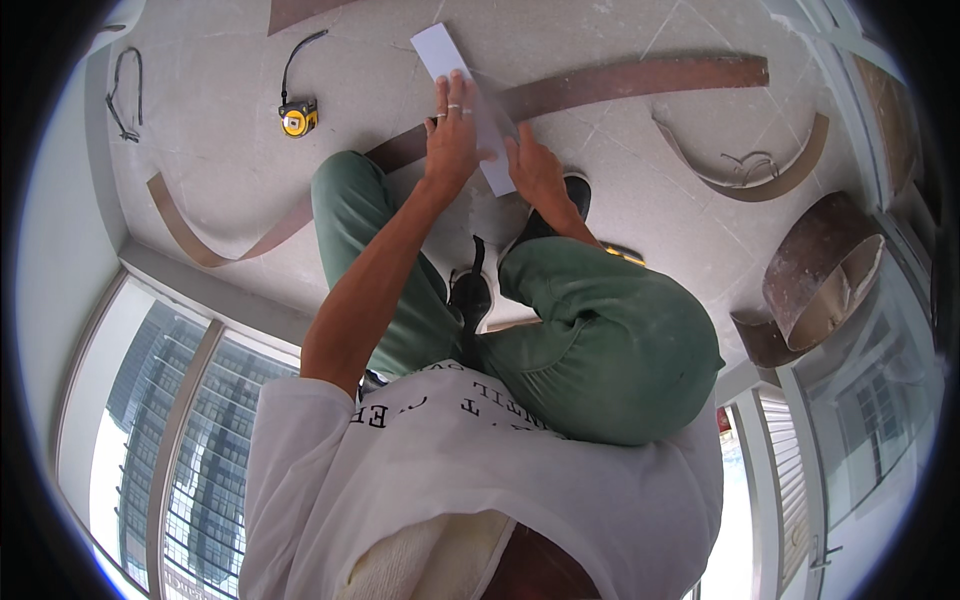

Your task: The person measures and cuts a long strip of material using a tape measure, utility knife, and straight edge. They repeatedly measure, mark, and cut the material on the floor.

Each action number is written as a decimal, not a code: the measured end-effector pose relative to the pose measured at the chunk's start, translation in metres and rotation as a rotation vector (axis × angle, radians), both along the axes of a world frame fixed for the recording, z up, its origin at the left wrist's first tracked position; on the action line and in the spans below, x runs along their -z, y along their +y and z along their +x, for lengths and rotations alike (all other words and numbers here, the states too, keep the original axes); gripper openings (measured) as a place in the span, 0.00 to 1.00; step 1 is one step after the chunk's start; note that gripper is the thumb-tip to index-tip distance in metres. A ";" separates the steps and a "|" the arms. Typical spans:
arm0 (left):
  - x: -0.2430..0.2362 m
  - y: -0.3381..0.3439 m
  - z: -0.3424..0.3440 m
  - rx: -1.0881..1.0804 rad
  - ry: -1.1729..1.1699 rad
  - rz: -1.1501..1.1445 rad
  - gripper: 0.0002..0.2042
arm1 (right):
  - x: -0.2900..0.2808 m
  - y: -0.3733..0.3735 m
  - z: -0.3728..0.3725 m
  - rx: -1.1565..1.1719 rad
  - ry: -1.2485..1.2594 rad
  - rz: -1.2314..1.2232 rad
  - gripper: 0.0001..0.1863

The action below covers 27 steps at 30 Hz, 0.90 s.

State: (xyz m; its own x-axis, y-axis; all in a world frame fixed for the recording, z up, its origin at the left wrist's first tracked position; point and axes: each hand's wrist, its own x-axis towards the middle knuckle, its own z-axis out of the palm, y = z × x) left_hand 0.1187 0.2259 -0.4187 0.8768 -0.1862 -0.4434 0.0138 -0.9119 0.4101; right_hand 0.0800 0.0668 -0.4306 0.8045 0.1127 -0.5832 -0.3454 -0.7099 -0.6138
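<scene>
"Pale floor tiles (220, 60) spread around you; where's your white strip (438, 50)?"

"Far centre, crossing over the long brown strip (640, 85)."

"And your hands?"

"Your left hand (455, 140) lies open on the white strip, fingers extended; your right hand (541, 175) is at its right edge, grip unclear."

"Yellow tape measure (298, 119)?"

"Far left."

A pale wall (62, 200) and framed windows (187, 405) facing a high-rise (222, 430) border the grey tiled floor (215, 100).
</scene>
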 end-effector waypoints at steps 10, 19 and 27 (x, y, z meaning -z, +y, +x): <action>-0.005 -0.002 0.003 0.026 0.008 0.076 0.59 | -0.004 0.007 -0.001 -0.020 -0.062 -0.036 0.12; 0.002 0.003 -0.004 0.019 -0.046 0.025 0.59 | -0.002 0.008 -0.003 -0.071 0.016 -0.110 0.13; 0.000 0.000 0.000 0.032 -0.031 0.040 0.59 | -0.012 -0.006 -0.023 -0.070 0.191 -0.107 0.19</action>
